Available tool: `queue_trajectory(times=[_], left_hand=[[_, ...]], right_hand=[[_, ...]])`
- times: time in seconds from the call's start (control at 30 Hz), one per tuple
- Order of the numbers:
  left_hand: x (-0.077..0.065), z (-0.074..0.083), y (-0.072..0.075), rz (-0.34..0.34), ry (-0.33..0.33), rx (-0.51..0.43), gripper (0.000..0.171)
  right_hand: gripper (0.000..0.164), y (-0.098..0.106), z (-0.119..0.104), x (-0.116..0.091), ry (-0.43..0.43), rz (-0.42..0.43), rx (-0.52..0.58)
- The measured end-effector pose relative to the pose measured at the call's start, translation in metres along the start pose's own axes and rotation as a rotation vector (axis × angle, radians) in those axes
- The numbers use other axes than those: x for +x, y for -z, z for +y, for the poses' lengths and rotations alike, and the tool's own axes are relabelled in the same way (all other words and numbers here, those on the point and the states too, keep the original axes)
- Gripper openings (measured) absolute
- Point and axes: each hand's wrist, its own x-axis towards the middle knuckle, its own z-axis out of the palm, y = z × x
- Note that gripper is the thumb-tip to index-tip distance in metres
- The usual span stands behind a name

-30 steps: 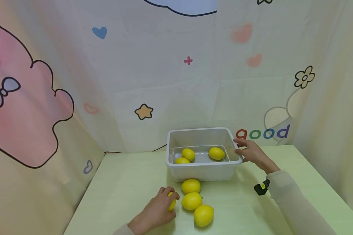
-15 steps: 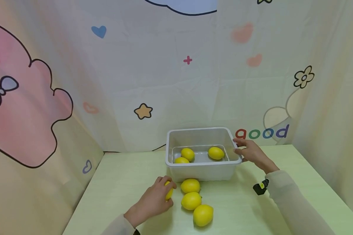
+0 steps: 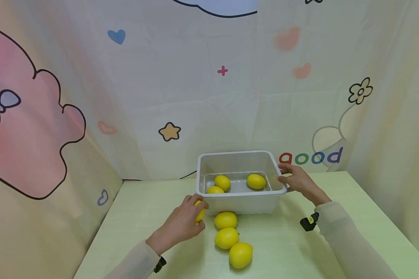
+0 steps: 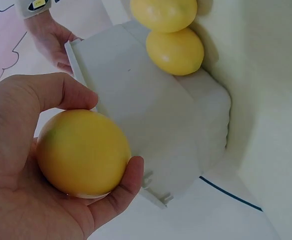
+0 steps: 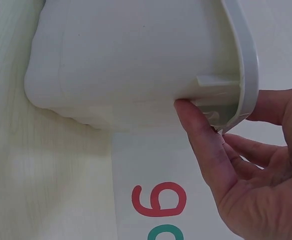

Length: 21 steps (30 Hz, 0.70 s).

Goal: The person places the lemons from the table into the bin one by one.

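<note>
My left hand (image 3: 179,224) holds a yellow lemon (image 4: 83,152) between thumb and curled fingers, just off the front left corner of a white plastic bin (image 3: 244,204). At the bin's right end, my right hand (image 3: 303,183) grips the rim; the right wrist view has one digit against the outer wall (image 5: 136,60) below the rim and others on the far side of it. Three lemons lie inside the bin, one of them this right-hand lemon (image 3: 256,181). In front of it three more form a slanting row, the nearest lemon (image 3: 241,255) lowest in view.
Everything stands on a pale green table (image 3: 143,205). Close behind the bin hangs a printed curtain (image 3: 195,89), which also runs along both sides. A black wrist device (image 3: 309,222) sits at the right cuff, and another (image 3: 160,264) at the left.
The left hand has lifted the lemon from beside the row and carried it away toward the bin's front left corner. The right hand, bin and other lemons stay in place.
</note>
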Motion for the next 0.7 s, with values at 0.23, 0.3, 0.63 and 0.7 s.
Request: queue_trajectory(times=[0.23, 0.3, 0.63, 0.7], left_hand=[[0.011, 0.002, 0.016, 0.022, -0.013, 0.011, 0.033], [0.014, 0.003, 0.020, 0.018, -0.013, 0.007, 0.033], [0.041, 0.006, 0.034, 0.040, -0.036, -0.031, 0.034], [0.047, 0.006, 0.034, 0.041, -0.044, -0.029, 0.033]], right_hand=[[0.065, -0.001, 0.000, 0.001, -0.014, -0.009, 0.005], [0.065, 0.000, 0.000, 0.001, -0.016, -0.013, 0.010], [0.065, 0.001, 0.002, 0.002, -0.005, -0.009, 0.018], [0.065, 0.001, 0.002, 0.002, -0.004, -0.008, 0.021]])
